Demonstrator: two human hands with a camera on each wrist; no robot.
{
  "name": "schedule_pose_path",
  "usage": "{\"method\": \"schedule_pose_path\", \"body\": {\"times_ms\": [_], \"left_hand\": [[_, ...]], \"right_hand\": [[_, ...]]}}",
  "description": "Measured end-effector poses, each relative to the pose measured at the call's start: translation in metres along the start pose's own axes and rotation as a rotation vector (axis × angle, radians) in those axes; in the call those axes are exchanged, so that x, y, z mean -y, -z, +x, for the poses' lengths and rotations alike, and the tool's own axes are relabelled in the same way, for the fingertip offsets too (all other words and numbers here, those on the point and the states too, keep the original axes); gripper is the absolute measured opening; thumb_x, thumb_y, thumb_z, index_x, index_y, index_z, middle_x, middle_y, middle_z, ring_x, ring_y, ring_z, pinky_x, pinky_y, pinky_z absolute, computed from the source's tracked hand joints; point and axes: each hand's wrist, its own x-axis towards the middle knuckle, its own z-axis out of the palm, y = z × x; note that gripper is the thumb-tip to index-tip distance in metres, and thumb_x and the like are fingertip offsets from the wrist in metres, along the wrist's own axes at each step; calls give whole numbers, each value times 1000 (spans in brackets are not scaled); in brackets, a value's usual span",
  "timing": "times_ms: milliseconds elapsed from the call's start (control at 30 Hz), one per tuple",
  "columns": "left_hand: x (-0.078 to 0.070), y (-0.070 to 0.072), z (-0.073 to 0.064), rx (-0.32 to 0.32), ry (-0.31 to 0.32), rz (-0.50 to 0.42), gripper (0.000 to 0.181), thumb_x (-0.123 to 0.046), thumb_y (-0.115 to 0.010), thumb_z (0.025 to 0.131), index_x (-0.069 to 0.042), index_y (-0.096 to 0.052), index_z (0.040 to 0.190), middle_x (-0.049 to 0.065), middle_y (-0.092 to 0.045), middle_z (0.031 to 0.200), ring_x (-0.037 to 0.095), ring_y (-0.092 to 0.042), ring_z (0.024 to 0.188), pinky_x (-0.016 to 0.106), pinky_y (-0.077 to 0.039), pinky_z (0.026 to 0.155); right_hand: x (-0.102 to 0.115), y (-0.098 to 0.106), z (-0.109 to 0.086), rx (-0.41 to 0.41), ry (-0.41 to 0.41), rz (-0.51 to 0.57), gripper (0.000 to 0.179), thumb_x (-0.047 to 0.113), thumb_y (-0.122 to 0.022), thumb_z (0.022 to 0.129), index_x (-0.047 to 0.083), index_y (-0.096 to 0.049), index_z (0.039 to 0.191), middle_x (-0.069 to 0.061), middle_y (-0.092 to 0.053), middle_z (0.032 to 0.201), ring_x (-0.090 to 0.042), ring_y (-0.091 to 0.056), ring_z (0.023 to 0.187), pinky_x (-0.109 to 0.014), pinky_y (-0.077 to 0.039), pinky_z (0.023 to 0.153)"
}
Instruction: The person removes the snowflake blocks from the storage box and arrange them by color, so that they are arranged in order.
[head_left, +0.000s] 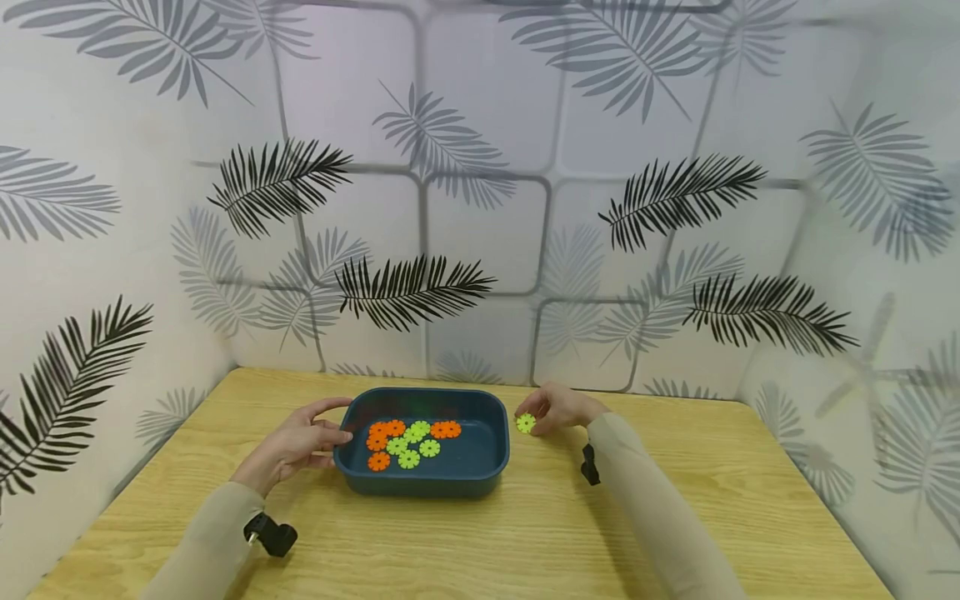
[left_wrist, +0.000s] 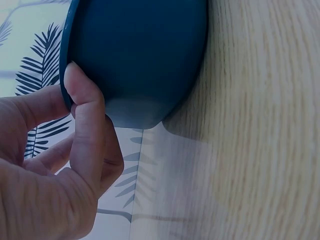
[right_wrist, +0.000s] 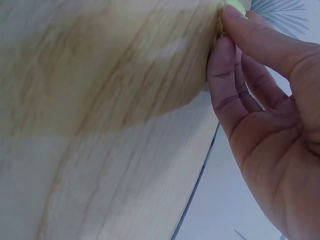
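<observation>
A dark blue rectangular tray (head_left: 480, 450) with rounded corners stands on the table, orange notched discs (head_left: 378, 461) and yellow-green notched discs (head_left: 408, 459) lying on its floor, mostly in its left half. My left hand (head_left: 296, 442) grips the tray's left rim; in the left wrist view the thumb (left_wrist: 82, 87) lies over the tray wall (left_wrist: 135, 55). Just right of the tray, my right hand (head_left: 561, 408) pinches a single yellow-green notched disc (head_left: 526, 423). Only a sliver of that disc (right_wrist: 235, 6) shows at the fingertips in the right wrist view.
The wooden table (head_left: 420, 550) runs back to a wall (head_left: 480, 225) covered in leaf-patterned sheeting, with side walls at left and right. A black wrist device (head_left: 272, 534) sits on the left sleeve, another (head_left: 590, 465) on the right.
</observation>
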Motion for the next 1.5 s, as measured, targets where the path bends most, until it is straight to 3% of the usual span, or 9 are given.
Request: {"method": "schedule_pose_path", "body": {"times_ms": [67, 167, 500, 933, 1133, 1333, 1500], "left_hand": [[0, 0, 0, 0, 3, -2, 71, -7, -67, 92, -16, -31, 153, 20, -60, 115, 21, -68, 74, 29, -58, 58], [0, -1, 1, -2, 7, -1, 70, -6, -65, 93, -16, -31, 153, 20, -60, 115, 21, -68, 75, 29, -57, 57], [0, 0, 1, -6, 11, 11, 70, -7, -65, 93, -17, -30, 154, 20, -60, 114, 20, -67, 74, 29, -57, 58], [2, 0, 1, -10, 3, 14, 71, -7, -65, 93, -15, -29, 154, 20, -61, 114, 19, -67, 74, 29, -58, 58], [1, 0, 0, -7, 2, 20, 70, -5, -63, 94, -15, -29, 154, 20, -60, 114, 19, -67, 74, 29, -58, 59], [-1, -1, 1, -13, -18, 27, 69, -5, -63, 94, -15, -30, 154, 20, -59, 113, 16, -63, 70, 29, -56, 58], [1, -2, 0, -3, -8, 20, 70, -5, -63, 94, -15, -29, 154, 19, -60, 112, 16, -64, 70, 28, -57, 58]], "right_hand": [[0, 0, -1, 1, 2, -14, 35, -6, -73, 81, -7, -68, 115, -23, -68, 116, -25, -65, 95, -27, -54, 81], [1, 1, -2, -2, 9, -33, 33, -6, -73, 81, -8, -69, 114, -23, -68, 116, -30, -65, 97, -29, -55, 82], [0, 0, 1, 11, -22, 9, 35, -7, -71, 82, -9, -67, 117, -26, -68, 110, -21, -60, 87, -20, -49, 71], [-2, -1, -1, 2, -45, -2, 35, -4, -70, 85, -7, -66, 120, -24, -67, 111, -21, -61, 91, -24, -51, 76], [-5, -2, 1, -23, -109, 6, 38, -2, -71, 85, -2, -67, 123, -19, -67, 109, -19, -61, 93, -25, -51, 77], [-7, -5, -1, -96, -113, 121, 41, -4, -70, 85, -5, -63, 125, -20, -64, 101, -16, -57, 86, -25, -51, 75], [0, -9, -7, -124, -122, 242, 33, -2, -68, 88, -7, -64, 120, -17, -62, 97, -14, -56, 81, -33, -55, 72]]}}
